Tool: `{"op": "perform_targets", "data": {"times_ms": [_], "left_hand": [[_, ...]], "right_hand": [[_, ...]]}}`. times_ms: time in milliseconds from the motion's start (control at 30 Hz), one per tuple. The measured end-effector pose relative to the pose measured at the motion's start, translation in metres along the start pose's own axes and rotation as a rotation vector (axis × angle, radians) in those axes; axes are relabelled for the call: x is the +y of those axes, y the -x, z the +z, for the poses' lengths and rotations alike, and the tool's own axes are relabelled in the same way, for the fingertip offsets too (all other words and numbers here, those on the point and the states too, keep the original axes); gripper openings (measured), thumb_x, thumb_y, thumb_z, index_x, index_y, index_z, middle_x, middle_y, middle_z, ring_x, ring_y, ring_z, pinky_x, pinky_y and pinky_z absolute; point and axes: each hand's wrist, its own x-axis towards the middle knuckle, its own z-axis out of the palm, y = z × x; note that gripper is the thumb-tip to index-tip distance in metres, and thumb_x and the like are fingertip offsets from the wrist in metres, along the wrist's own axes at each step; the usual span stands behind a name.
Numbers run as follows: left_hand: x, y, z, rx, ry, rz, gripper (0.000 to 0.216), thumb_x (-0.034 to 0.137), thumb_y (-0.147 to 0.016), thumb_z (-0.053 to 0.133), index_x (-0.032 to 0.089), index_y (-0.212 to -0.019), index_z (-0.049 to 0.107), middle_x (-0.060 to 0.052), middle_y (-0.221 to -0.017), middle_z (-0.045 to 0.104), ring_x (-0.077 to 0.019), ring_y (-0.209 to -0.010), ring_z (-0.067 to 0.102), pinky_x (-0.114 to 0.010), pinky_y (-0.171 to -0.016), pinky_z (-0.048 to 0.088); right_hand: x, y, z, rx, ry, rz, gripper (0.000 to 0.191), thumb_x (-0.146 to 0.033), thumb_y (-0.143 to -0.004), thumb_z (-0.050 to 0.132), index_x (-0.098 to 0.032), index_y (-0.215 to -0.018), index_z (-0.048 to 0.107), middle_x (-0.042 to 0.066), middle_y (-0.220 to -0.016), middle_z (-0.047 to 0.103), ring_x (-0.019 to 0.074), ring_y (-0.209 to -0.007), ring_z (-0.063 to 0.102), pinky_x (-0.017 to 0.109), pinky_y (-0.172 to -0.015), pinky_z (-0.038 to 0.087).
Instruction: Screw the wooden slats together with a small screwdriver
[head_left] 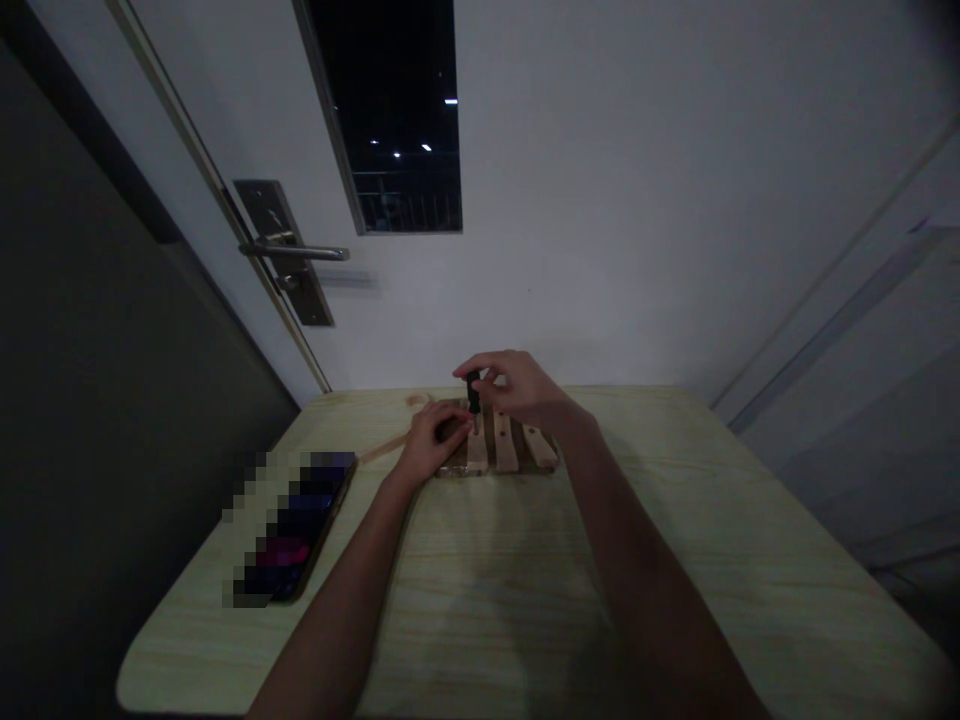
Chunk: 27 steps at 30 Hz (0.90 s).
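A small slatted wooden piece (pixel 504 448) lies at the far middle of the light wooden table (pixel 525 600). My right hand (pixel 514 385) is closed round the black handle of a small screwdriver (pixel 473 392), held upright with its tip down on the left slats. My left hand (pixel 433 437) rests on the left end of the wooden piece, fingers curled beside the screwdriver's tip. Whether a screw sits under the tip is hidden.
A phone (pixel 296 530) with a lit, blurred screen lies near the table's left edge. A thin wooden strip (pixel 386 447) lies left of the slatted piece. Behind the table stands a white door with a metal lever handle (pixel 296 253) and a dark window (pixel 397 110).
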Motion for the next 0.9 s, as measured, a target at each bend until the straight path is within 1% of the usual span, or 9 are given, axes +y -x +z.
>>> {"op": "perform_targets", "data": {"times_ms": [67, 133, 233, 300, 367, 533, 633, 800, 900], "left_hand": [[-0.0002, 0.0001, 0.0001, -0.005, 0.003, -0.01, 0.017, 0.032, -0.082, 0.059, 0.019, -0.09, 0.066, -0.006, -0.093, 0.067, -0.0221, -0.09, 0.059, -0.038, -0.083, 0.044], [-0.0016, 0.0006, 0.0007, -0.011, 0.005, -0.02, 0.017, 0.033, -0.081, 0.06, 0.019, -0.089, 0.065, -0.006, -0.093, 0.067, -0.0222, -0.091, 0.059, -0.038, -0.083, 0.045], [-0.003, 0.0015, 0.0017, 0.009, 0.003, -0.025, 0.017, 0.033, -0.08, 0.06, 0.02, -0.089, 0.065, -0.006, -0.096, 0.067, -0.0226, -0.092, 0.059, -0.039, -0.085, 0.045], [-0.0025, 0.0015, 0.0017, 0.017, 0.002, -0.02, 0.016, 0.033, -0.08, 0.06, 0.02, -0.088, 0.065, -0.006, -0.096, 0.068, -0.0226, -0.093, 0.059, -0.038, -0.085, 0.045], [-0.0011, 0.0011, 0.0012, 0.012, 0.002, -0.014, 0.015, 0.032, -0.08, 0.06, 0.02, -0.088, 0.065, -0.006, -0.095, 0.068, -0.0224, -0.093, 0.059, -0.038, -0.085, 0.045], [0.0009, 0.0, 0.0003, -0.004, 0.006, -0.011, 0.015, 0.031, -0.081, 0.061, 0.02, -0.089, 0.066, -0.006, -0.096, 0.068, -0.0225, -0.094, 0.06, -0.038, -0.086, 0.044], [-0.0011, 0.0005, 0.0009, 0.0, 0.018, -0.013, 0.015, 0.031, -0.081, 0.061, 0.02, -0.09, 0.066, -0.006, -0.096, 0.068, -0.0223, -0.094, 0.06, -0.039, -0.086, 0.045], [-0.0044, 0.001, 0.0016, 0.009, 0.007, 0.0, 0.015, 0.031, -0.08, 0.062, 0.019, -0.089, 0.065, -0.006, -0.094, 0.067, -0.0222, -0.092, 0.059, -0.038, -0.085, 0.045], [-0.0035, 0.0007, 0.0013, 0.013, -0.002, -0.006, 0.015, 0.03, -0.08, 0.062, 0.019, -0.089, 0.064, -0.006, -0.093, 0.067, -0.0221, -0.092, 0.059, -0.038, -0.084, 0.045]], "right_hand": [[0.0012, -0.0004, -0.0001, 0.014, -0.001, -0.001, 0.028, -0.01, -0.074, 0.056, -0.016, -0.099, 0.068, 0.004, -0.095, 0.069, 0.0089, -0.068, 0.056, 0.023, -0.065, 0.043], [0.0012, -0.0011, 0.0, 0.022, 0.011, -0.01, 0.023, -0.015, -0.074, 0.062, -0.016, -0.096, 0.068, 0.002, -0.088, 0.068, 0.0078, -0.063, 0.053, 0.022, -0.062, 0.042], [0.0009, -0.0027, 0.0011, 0.009, 0.049, -0.041, 0.013, -0.022, -0.071, 0.068, -0.016, -0.083, 0.068, 0.0, -0.076, 0.064, 0.0072, -0.06, 0.051, 0.021, -0.06, 0.04], [0.0009, -0.0038, 0.0025, 0.018, 0.08, -0.031, 0.013, -0.025, -0.069, 0.071, -0.015, -0.076, 0.066, 0.0, -0.074, 0.06, 0.0071, -0.059, 0.05, 0.021, -0.06, 0.039], [0.0006, -0.0043, 0.0036, 0.038, 0.093, -0.002, 0.015, -0.026, -0.069, 0.071, -0.014, -0.074, 0.063, 0.0, -0.074, 0.06, 0.0068, -0.058, 0.049, 0.021, -0.06, 0.039], [-0.0028, -0.0043, 0.0034, 0.003, 0.064, -0.002, 0.004, -0.016, -0.073, 0.062, -0.016, -0.077, 0.064, -0.002, -0.071, 0.063, 0.0073, -0.06, 0.05, 0.02, -0.06, 0.038], [-0.0048, -0.0043, 0.0038, -0.025, 0.064, 0.024, 0.009, -0.014, -0.073, 0.059, -0.015, -0.078, 0.068, 0.001, -0.072, 0.066, 0.0081, -0.062, 0.053, 0.021, -0.061, 0.04], [-0.0063, -0.0034, 0.0069, -0.032, 0.028, 0.064, 0.026, -0.012, -0.075, 0.053, -0.014, -0.096, 0.069, 0.005, -0.086, 0.07, 0.0097, -0.068, 0.057, 0.022, -0.061, 0.043], [-0.0052, -0.0027, 0.0065, -0.024, 0.026, 0.047, 0.029, -0.011, -0.075, 0.052, -0.014, -0.098, 0.069, 0.005, -0.088, 0.07, 0.009, -0.068, 0.057, 0.02, -0.06, 0.043]]}}
